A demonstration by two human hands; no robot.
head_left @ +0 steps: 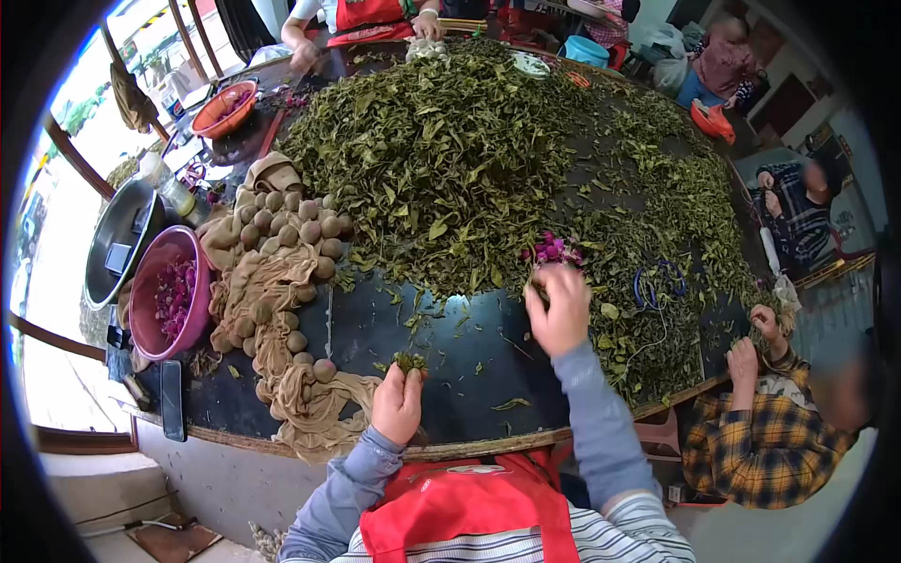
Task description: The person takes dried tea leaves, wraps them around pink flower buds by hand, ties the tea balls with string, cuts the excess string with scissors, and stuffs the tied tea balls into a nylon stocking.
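My left hand (398, 408) is closed near the table's front edge, thumb and fingers pinching a small bunch of green leaves (409, 360). Farther forward and to the right, my right hand (560, 310) reaches over the table with its thumb apart from the curled fingers. I see nothing held in it, though its fingertips are partly hidden. Just beyond those fingertips lies a small cluster of purple flowers (554, 249), at the edge of the large heap of green leaves (441, 159).
Left of my hands, several round cloth-wrapped balls (310, 232) sit on bunched tan cloth (305, 403). A pink bowl (197, 291) holds purple flowers, and a phone (173, 402) lies by it. A blue cord loop (660, 284) rests on leaves. Co-workers sit around the table.
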